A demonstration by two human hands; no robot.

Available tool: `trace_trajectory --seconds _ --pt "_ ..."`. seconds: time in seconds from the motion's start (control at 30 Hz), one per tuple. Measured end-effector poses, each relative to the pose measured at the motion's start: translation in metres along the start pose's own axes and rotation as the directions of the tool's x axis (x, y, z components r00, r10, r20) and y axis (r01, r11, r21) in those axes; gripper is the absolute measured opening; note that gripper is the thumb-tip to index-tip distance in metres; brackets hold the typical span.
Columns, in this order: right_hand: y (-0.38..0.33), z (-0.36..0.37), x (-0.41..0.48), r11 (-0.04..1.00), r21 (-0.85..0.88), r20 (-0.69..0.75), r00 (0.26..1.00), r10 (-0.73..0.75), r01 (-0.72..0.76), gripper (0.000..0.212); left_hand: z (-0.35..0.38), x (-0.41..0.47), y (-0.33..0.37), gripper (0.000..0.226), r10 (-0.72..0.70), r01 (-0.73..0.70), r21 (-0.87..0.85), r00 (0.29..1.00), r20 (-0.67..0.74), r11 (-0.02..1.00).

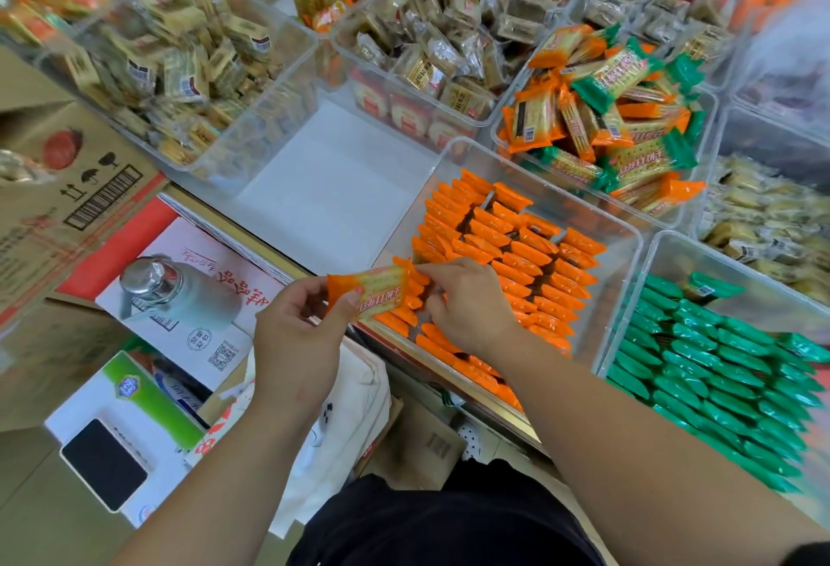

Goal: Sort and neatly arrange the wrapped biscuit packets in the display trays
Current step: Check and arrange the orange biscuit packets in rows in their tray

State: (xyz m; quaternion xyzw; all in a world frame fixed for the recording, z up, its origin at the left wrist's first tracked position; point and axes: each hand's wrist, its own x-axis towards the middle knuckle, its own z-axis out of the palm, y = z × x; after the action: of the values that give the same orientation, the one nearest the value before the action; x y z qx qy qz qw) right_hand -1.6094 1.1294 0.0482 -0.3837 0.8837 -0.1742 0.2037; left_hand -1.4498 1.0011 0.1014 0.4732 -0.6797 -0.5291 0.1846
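Observation:
My left hand (298, 336) pinches an orange biscuit packet (373, 291) by its left end, just in front of the near-left corner of a clear tray (629, 246). That tray holds several orange packets (507, 246) standing in neat rows. My right hand (467, 305) rests over those rows with its fingers pinching the packet's right end. To the right, a second clear tray (673, 246) holds tidy rows of green packets (718, 368). Behind them a tray (498, 134) carries a loose pile of mixed orange and green packets (615, 116).
An unfilled clear tray (332, 179) sits left of the orange rows. Further trays of brown-wrapped snacks (179, 66) fill the back. Cardboard boxes (67, 188), a metal-capped bottle (179, 296) and a phone (105, 464) lie low on the left.

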Motion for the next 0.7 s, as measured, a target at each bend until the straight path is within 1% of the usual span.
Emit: trace_trajectory --seconds 0.07,0.17,0.27,0.33,0.4,0.43,0.47,0.5,0.53,0.6,0.7 --pt "0.002 -0.005 -0.007 1.000 -0.021 -0.014 1.000 -0.008 0.007 0.047 -0.001 -0.004 0.003 0.012 -0.019 0.019 -0.011 1.000 0.012 1.000" --pt "0.012 -0.014 -0.030 0.990 -0.132 -0.032 0.998 -0.059 0.055 0.037 -0.008 -0.012 0.007 0.006 -0.070 0.072 -0.075 0.997 0.031 0.995" --pt "0.024 -0.024 -0.056 0.990 -0.126 -0.059 0.995 -0.075 0.067 0.027 -0.015 -0.025 0.012 0.005 -0.127 0.134 -0.118 0.990 0.064 0.984" --pt "0.024 -0.032 -0.070 0.997 -0.039 -0.090 0.994 -0.067 0.063 0.025 -0.016 -0.035 0.017 0.006 -0.148 0.159 -0.125 0.984 0.095 0.979" --pt "0.012 -0.049 -0.087 0.986 0.164 -0.054 0.998 0.019 -0.010 0.028 -0.015 -0.046 0.023 0.009 -0.171 0.193 -0.147 0.974 0.148 0.970" --pt "0.005 -0.058 -0.095 0.953 0.295 0.010 0.998 0.069 -0.069 0.029 -0.014 -0.052 0.027 0.014 -0.180 0.213 -0.170 0.966 0.187 0.962" --pt "-0.002 -0.066 -0.104 0.894 0.432 0.078 0.992 0.095 -0.120 0.028 -0.012 -0.059 0.031 0.018 -0.189 0.237 -0.206 0.955 0.229 0.949" --pt "-0.007 -0.072 -0.113 0.822 0.550 0.112 0.988 0.102 -0.148 0.023 -0.010 -0.065 0.036 0.022 -0.190 0.256 -0.242 0.945 0.265 0.936" --pt "-0.011 -0.078 -0.122 0.751 0.643 0.106 0.988 0.111 -0.153 0.018 -0.008 -0.070 0.041 0.023 -0.179 0.259 -0.269 0.941 0.288 0.927" --pt "-0.018 -0.090 -0.139 0.615 0.775 0.047 0.984 0.173 -0.145 0.011 -0.005 -0.079 0.050 0.021 -0.139 0.233 -0.302 0.943 0.302 0.924" --pt "-0.021 -0.102 -0.158 0.443 0.886 0.003 0.959 0.284 -0.134 0.013 -0.003 -0.089 0.064 0.014 -0.069 0.176 -0.331 0.948 0.310 0.927"
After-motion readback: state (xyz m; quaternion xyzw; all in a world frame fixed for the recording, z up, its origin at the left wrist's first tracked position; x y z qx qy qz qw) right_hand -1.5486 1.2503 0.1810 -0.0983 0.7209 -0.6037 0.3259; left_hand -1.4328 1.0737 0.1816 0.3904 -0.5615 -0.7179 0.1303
